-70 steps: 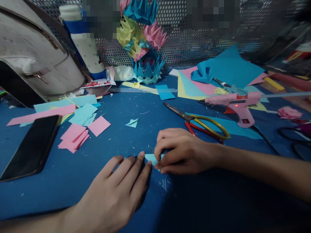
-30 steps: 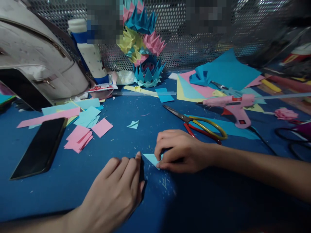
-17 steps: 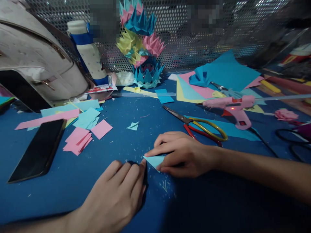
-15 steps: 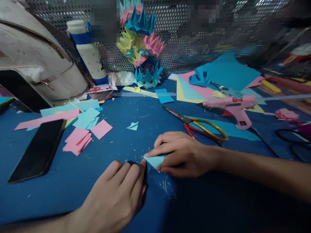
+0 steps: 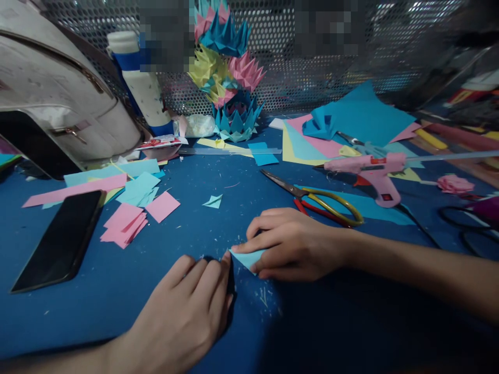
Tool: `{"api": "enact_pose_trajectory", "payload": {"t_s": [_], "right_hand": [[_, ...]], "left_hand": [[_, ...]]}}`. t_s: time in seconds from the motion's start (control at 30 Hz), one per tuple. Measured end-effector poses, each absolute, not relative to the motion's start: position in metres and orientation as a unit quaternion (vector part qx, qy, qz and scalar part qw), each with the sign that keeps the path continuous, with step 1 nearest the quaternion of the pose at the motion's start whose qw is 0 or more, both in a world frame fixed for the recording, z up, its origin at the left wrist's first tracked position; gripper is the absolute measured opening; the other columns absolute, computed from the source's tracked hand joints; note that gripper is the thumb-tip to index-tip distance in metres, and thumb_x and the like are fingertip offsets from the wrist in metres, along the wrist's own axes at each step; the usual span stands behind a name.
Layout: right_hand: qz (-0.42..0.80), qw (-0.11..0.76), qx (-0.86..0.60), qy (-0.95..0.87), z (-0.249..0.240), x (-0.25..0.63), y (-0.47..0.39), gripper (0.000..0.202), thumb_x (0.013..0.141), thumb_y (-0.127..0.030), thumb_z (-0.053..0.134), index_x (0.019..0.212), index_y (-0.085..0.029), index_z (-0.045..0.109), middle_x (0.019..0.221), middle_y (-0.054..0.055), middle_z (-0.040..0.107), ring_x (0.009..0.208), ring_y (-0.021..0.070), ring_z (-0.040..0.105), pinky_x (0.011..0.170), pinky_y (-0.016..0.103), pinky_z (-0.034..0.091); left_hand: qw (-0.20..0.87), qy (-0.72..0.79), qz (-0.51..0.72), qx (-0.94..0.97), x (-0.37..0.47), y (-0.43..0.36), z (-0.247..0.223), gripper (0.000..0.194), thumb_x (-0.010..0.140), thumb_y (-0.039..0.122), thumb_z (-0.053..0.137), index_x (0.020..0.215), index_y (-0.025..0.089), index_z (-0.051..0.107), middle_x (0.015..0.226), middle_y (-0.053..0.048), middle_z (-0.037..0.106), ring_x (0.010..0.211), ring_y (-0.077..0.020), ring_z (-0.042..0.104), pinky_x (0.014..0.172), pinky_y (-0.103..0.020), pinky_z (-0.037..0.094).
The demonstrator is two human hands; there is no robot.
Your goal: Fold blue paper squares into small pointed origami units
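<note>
On the blue tabletop lies a small folded light-blue paper triangle (image 5: 245, 259). My right hand (image 5: 294, 245) presses it down, with the index finger along its upper edge and the thumb at the lower edge; part of the paper is under the fingers. My left hand (image 5: 191, 309) rests just left of it, fingers curled in and back of the hand up. Its index fingertip is at the triangle's left corner, and its palm side is hidden. Farther back sits another small folded light-blue piece (image 5: 213, 201).
Scissors (image 5: 300, 192) lie beyond my right hand, near a pink glue gun (image 5: 374, 169). Pink paper squares (image 5: 125, 223) and a phone (image 5: 58, 241) are at left. A paper-flower stack (image 5: 237, 119), a bottle (image 5: 144, 93) and a backpack (image 5: 50, 78) stand behind.
Almost nothing differs. Both hands keep their places at the paper triangle, and the view has shifted very slightly.
</note>
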State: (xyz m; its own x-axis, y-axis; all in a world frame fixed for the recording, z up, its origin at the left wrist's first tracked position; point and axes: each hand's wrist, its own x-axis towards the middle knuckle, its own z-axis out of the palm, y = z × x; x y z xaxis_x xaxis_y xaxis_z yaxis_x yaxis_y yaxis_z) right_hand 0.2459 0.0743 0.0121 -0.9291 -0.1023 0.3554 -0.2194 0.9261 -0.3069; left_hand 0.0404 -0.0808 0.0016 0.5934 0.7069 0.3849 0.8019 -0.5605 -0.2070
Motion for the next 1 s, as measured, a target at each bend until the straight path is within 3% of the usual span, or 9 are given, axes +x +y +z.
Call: {"api": "enact_pose_trajectory", "payload": {"t_s": [0.17, 0.4, 0.63, 1.0], "right_hand": [[0.186, 0.173, 0.079, -0.964, 0.01, 0.2467, 0.0757, 0.024, 0.097, -0.03, 0.06, 0.081, -0.018, 0.073, 0.117, 0.002, 0.073, 0.098, 0.0184, 0.062, 0.073, 0.033, 0.039], [0.191, 0.207, 0.067, -0.957, 0.0057, 0.2461, 0.0743, 0.025, 0.097, -0.03, 0.059, 0.08, -0.019, 0.074, 0.122, 0.003, 0.071, 0.101, 0.0188, 0.059, 0.081, 0.032, 0.044], [0.155, 0.219, 0.085, -0.96, 0.0048, 0.2472, 0.073, 0.024, 0.098, -0.032, 0.057, 0.083, -0.019, 0.071, 0.106, 0.004, 0.075, 0.096, 0.0172, 0.059, 0.077, 0.032, 0.043], [0.17, 0.204, 0.094, -0.959, 0.0076, 0.2467, 0.0741, 0.019, 0.096, -0.029, 0.06, 0.085, -0.018, 0.071, 0.103, 0.002, 0.075, 0.098, 0.0174, 0.06, 0.075, 0.033, 0.041]], "left_hand": [[0.182, -0.436, -0.104, -0.875, 0.0405, -0.0792, 0.003, 0.037, 0.104, 0.013, 0.033, 0.125, -0.006, 0.057, 0.079, -0.008, 0.065, 0.068, -0.022, 0.057, 0.068, -0.037, 0.031], [0.172, -0.438, -0.106, -0.876, 0.0406, -0.0786, 0.003, 0.037, 0.105, 0.014, 0.031, 0.124, -0.004, 0.057, 0.086, -0.01, 0.067, 0.072, -0.0219, 0.057, 0.07, -0.037, 0.032], [0.165, -0.444, -0.091, -0.876, 0.0404, -0.0799, 0.0031, 0.039, 0.106, 0.014, 0.027, 0.126, -0.006, 0.053, 0.088, -0.011, 0.067, 0.071, -0.022, 0.056, 0.071, -0.037, 0.031], [0.175, -0.447, -0.089, -0.873, 0.0399, -0.0819, 0.0015, 0.039, 0.104, 0.014, 0.03, 0.126, -0.007, 0.055, 0.086, -0.012, 0.067, 0.071, -0.0224, 0.054, 0.07, -0.037, 0.03]]}}
